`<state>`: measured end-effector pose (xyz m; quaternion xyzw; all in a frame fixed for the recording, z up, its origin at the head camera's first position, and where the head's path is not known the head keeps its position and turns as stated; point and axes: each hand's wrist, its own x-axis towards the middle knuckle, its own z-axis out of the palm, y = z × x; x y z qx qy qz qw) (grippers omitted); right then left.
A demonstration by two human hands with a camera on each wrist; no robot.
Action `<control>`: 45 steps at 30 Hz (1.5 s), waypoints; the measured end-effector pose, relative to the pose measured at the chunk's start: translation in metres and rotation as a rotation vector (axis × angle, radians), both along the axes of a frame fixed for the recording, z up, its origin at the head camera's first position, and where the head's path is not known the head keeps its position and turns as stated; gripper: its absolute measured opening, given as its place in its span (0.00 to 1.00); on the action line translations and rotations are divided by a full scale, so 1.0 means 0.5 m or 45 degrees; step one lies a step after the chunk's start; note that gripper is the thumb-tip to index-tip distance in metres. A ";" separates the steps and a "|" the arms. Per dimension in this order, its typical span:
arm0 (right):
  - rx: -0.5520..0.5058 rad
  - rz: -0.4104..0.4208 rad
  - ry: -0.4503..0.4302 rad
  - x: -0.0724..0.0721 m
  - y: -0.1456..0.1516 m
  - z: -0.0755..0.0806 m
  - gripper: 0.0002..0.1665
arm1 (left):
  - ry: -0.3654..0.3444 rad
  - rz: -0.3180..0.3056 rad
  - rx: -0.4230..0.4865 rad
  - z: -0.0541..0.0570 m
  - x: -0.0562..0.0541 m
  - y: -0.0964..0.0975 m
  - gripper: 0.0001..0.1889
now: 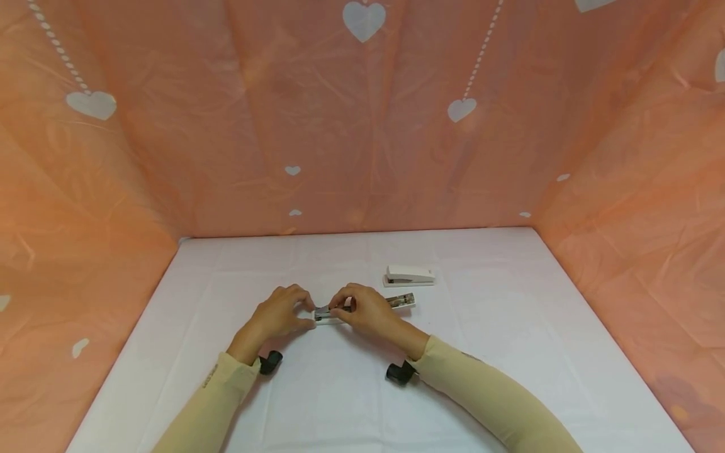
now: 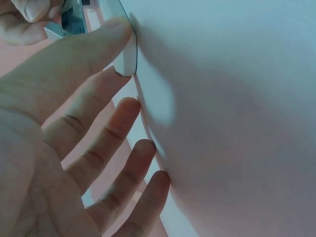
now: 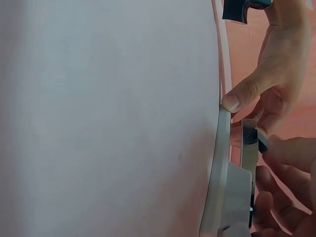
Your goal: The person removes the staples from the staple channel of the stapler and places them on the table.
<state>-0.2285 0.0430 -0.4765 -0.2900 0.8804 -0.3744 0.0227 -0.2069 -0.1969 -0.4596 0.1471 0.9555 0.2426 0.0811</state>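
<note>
A white stapler [image 1: 328, 321] lies in front of me with its top folded back, its metal magazine [image 3: 249, 153] exposed. My left hand [image 1: 279, 314] pinches the front end of the white base between thumb and index finger; the other left fingers extend, their tips down by the tabletop. Over the magazine, my right hand [image 1: 368, 311] pinches a small dark grey metal piece [image 3: 262, 142] between thumb and fingertip; I cannot tell what kind of piece it is. The right hand hides the stapler's middle in the head view, while the folded-back top [image 1: 403, 301] shows beyond it.
Behind the right hand stands a second white stapler [image 1: 409, 275], closed. White cloth covers the table [image 1: 317, 409], with orange, heart-printed sheeting [image 1: 362, 138] at the back and sides. A black camera [image 1: 401, 374] is at the right wrist, another [image 1: 270, 363] at the left.
</note>
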 end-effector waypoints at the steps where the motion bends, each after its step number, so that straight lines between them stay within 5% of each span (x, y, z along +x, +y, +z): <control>1: 0.004 -0.009 0.001 -0.001 -0.001 -0.001 0.03 | 0.002 -0.001 0.000 0.000 0.000 0.000 0.12; 27: 0.031 0.003 0.018 -0.008 -0.018 0.002 0.06 | 0.023 0.003 0.016 -0.003 0.002 -0.004 0.12; 45: -0.184 0.056 -0.004 -0.002 0.014 0.002 0.06 | 0.017 0.008 0.024 -0.001 0.004 -0.003 0.12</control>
